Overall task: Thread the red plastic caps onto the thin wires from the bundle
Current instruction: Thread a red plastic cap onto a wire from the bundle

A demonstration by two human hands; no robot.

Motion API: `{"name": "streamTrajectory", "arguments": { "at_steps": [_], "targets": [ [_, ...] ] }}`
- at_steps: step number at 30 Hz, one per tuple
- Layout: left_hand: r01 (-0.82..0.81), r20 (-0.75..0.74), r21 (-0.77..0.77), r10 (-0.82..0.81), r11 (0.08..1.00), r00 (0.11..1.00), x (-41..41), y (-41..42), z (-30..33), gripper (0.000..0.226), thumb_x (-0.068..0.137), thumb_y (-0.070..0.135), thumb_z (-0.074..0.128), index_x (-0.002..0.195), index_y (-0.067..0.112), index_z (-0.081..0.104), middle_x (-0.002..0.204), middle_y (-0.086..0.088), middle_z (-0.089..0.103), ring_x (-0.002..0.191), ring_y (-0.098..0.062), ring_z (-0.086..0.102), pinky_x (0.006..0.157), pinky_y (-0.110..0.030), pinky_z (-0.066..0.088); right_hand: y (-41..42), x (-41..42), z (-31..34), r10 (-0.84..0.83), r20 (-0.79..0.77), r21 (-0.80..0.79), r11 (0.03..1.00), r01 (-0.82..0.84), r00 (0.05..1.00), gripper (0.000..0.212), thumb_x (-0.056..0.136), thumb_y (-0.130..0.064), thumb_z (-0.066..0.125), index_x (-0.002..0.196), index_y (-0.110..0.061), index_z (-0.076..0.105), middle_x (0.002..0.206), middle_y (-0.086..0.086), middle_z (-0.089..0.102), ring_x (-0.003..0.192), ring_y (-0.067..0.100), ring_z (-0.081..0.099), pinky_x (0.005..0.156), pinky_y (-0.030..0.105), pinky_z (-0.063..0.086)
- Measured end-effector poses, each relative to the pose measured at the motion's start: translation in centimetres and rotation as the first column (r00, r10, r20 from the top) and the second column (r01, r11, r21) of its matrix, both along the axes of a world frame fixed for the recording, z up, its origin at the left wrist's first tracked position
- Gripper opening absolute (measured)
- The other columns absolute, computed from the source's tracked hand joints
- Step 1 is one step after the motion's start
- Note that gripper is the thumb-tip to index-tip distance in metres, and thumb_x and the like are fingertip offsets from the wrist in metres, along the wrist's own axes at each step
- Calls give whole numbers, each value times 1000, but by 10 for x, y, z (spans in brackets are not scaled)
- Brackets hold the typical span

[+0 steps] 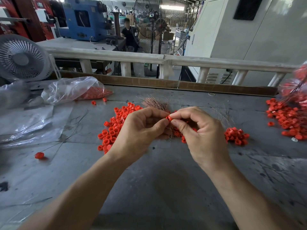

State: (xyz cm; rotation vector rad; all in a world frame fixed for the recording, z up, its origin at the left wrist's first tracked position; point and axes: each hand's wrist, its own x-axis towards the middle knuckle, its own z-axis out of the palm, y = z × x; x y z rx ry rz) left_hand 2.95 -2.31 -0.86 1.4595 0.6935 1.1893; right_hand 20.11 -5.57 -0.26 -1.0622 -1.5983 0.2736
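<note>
A red cap (pixel 169 118) is pinched between the thumb and forefinger of my right hand (pixel 201 133) above the middle of the grey table. My left hand (pixel 141 130) meets it from the left, fingertips closed at the cap; the wire it holds is too thin to make out clearly. Behind my hands lies the bundle of thin coppery wires (pixel 155 103), fanned toward the far edge. A loose heap of red caps (pixel 116 123) spreads under and left of my left hand. A smaller cluster of caps (pixel 236 136) sits right of my right hand.
A clear plastic bag with red caps (pixel 79 90) lies at the back left beside a small white fan (pixel 21 58). Caps threaded on wires (pixel 289 117) pile at the right edge. One stray cap (pixel 39 155) lies at the left. A cardboard strip (pixel 166 83) lines the far edge.
</note>
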Motion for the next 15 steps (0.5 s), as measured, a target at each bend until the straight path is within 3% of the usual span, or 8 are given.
{"name": "streamTrajectory", "arguments": {
  "at_steps": [6,15],
  "targets": [
    [-9,-38,38,11,999,999,-1,-1,-2,13,95,6,67,102,15,74,90,-9,77,86,-19,74,78,-30,61,1,2,1,-26,93,46,999,22,995,14,85,-3,79,94,-14,80,95,-8,73,96,5,68,87,12,47],
    [5,-37,17,-4,1000,999,-3,-2,1,13,96,7,65,106,6,73,93,-14,77,87,-23,74,81,-34,63,1,5,2,11,96,82,996,-19,995,13,85,1,79,93,-9,81,96,-2,74,95,7,70,88,15,48]
  ]
}}
